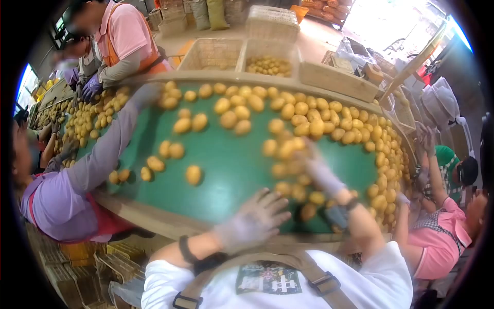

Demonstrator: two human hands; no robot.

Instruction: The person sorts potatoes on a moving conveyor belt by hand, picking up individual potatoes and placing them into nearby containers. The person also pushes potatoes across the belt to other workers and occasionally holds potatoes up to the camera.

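Observation:
My left hand [252,219], in a pale, dirt-stained glove, hovers over the near edge of the green belt [226,175]. Its fingers are spread, with nothing in them. Farther right, my gloved right hand [319,167] is smeared by motion beside a blurred cluster of potatoes [290,148]. Whether its fingers grip any of them cannot be made out. More potatoes [298,193] lie between my two hands. A single potato [193,175] rests apart, left of my left hand.
Potatoes [381,154] line the belt's far and right edges. Plastic crates [213,54] stand beyond the far rim, one holding potatoes [268,66]. A co-worker's sleeved arm [105,147] reaches across at left. Another person [128,36] stands at the far left, and one in pink [437,234] at right.

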